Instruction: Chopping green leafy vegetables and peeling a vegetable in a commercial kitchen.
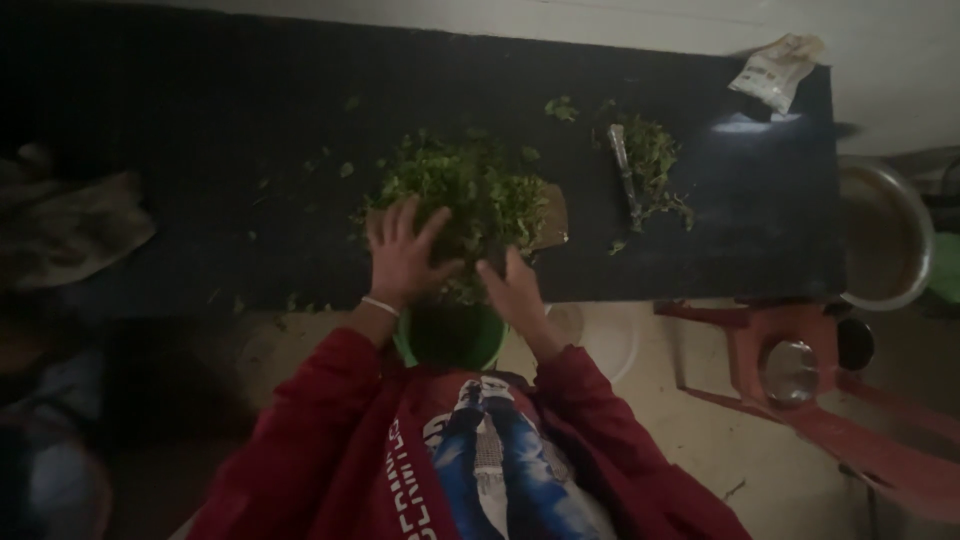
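Note:
A heap of chopped green leaves (470,185) lies on a wooden board (553,215) on the dark counter (200,150). My left hand (402,252) rests flat against the left side of the heap, fingers spread. My right hand (512,288) presses against the heap's near right side. Both hands cup the leaves at the counter's front edge. Just below that edge, between my arms, sits a green bowl (452,338). A knife (624,170) lies among a smaller pile of greens (655,160) to the right.
A crumpled packet (776,68) lies at the counter's far right corner. A metal pot (885,235) stands to the right of the counter. A red stool (790,360) with a small steel cup (790,372) stands on the floor. A cloth (70,225) lies at left.

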